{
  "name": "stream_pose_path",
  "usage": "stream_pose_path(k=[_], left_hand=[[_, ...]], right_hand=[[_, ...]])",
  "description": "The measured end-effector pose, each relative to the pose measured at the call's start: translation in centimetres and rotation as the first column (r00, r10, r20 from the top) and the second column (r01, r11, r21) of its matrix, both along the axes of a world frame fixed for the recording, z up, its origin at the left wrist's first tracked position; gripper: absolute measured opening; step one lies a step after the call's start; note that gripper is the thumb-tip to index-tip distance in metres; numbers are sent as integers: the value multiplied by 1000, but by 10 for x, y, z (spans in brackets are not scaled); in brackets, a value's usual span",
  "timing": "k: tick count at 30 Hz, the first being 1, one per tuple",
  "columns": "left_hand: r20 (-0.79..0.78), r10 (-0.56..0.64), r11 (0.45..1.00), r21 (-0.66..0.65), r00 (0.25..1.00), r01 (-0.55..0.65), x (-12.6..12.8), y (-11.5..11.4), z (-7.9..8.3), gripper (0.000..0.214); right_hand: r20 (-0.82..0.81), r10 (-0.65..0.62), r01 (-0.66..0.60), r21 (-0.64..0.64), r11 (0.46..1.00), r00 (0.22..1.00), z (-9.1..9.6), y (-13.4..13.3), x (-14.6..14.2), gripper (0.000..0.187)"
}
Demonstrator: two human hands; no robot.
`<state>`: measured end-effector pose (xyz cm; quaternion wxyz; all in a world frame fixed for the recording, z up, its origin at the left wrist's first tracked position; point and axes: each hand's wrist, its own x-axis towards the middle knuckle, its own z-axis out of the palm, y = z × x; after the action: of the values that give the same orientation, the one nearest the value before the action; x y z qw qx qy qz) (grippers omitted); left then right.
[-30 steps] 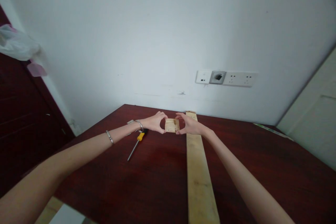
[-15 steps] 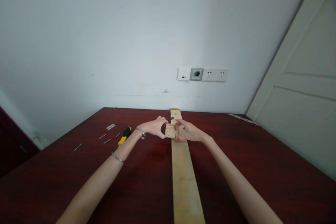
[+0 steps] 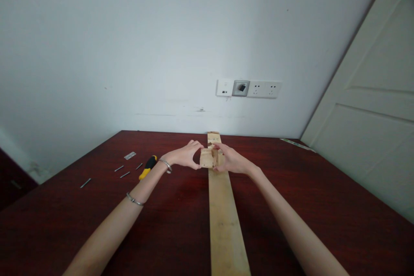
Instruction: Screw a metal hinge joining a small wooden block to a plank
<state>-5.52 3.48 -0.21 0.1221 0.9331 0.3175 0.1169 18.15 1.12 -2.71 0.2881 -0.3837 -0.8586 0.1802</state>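
A small pale wooden block is held between both hands over the far part of a long wooden plank. My left hand pinches the block's left side with thumb and fingers. My right hand grips its right side, fingers curled over the top. The plank lies lengthwise on the dark red table, running from the near edge to the wall. Whether the block rests on the plank or hovers just above it I cannot tell.
A screwdriver with a yellow and black handle lies left of my left wrist. Several loose screws and a small metal plate lie further left. Wall sockets sit above the table. A white door stands at right.
The view swung to the right. Both hands carried the block rightward from beside the plank to over its far part, still pinching it from both sides.
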Motion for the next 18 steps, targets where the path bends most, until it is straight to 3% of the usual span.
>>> stream_pose_path(k=[5,9,12,18], left_hand=[[26,14,999,-32,1000,-13,-6,-2,4,64],[157,110,991,-90,981,-97,-10,4,2,48],[272,247,956,-224,930,-189,-11,14,-5,36],[320,273,893,-436,907,-115,-15,24,-17,35]], right_hand=[[-22,5,-5,2,1000,1000,1,1,1,84],[-13,34,-34,-19,999,999,1,0,1,84],[5,61,-61,-40,997,998,2,-4,-1,87],[36,108,-107,-45,993,993,5,-11,-12,86]])
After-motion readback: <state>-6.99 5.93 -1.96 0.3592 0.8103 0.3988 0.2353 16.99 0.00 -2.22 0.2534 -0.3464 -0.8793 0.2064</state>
